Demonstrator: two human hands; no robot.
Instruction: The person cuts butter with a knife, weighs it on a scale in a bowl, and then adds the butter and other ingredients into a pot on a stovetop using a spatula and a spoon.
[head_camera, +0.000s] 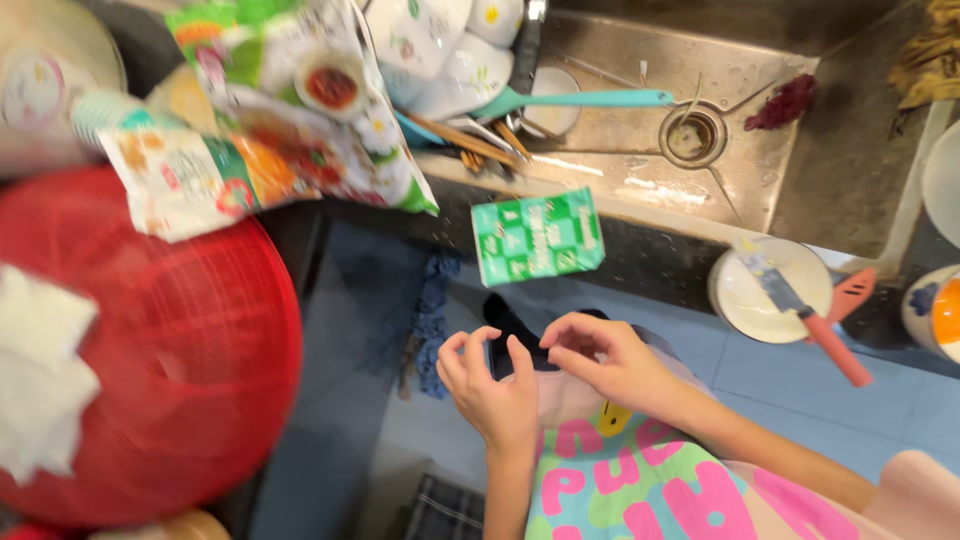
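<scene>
Steel sink (640, 170) holds bowls (440, 50), chopsticks (470, 140), teal ladle (570, 100); both hands (545, 375) loosely curled, empty.

I see a small green and white checked packet (537, 236) lying on the dark counter edge at frame centre, just below the sink. At upper left, a large crinkled bag (290, 110) in white, green, orange and red lies tilted above a red dome.
</scene>
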